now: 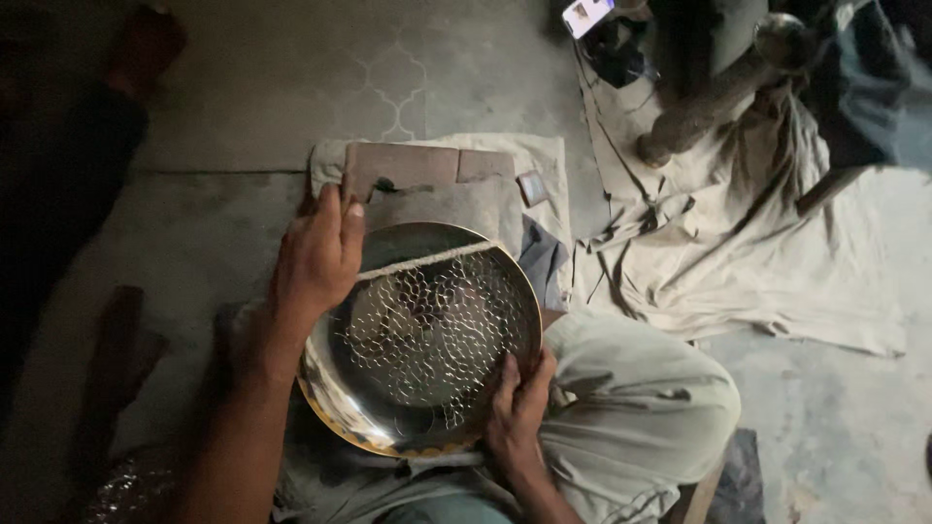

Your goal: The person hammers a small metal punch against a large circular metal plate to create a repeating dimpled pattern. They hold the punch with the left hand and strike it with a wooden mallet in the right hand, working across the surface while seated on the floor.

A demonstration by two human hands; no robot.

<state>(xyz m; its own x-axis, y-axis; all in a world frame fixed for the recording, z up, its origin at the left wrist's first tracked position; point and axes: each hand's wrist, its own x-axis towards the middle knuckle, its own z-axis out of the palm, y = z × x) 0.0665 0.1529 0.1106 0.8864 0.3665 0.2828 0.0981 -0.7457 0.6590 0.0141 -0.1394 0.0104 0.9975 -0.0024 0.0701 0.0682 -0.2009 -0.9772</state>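
Two hands of mine are on one round metal bowl [427, 349], and around it things run from large to small. The grey floor [243, 87] spreads under everything. A big crumpled pale cloth [738, 252] lies to the right, with a thick wooden post [694, 116] resting on its top edge. My bent knee in light trousers [631, 398] sits at lower right. Ahead of me lie flat blocks [427, 175] on a smaller folded cloth [544, 165]. The bowl, shiny inside and hammered in a scale-like pattern, is tilted against my lap, between the blocks and my knee. My left hand [316, 257] has its grip closed over the upper left rim. My right hand [519, 408] clamps the lower right rim, thumb inside. A small lit phone [587, 15] lies at the top edge.
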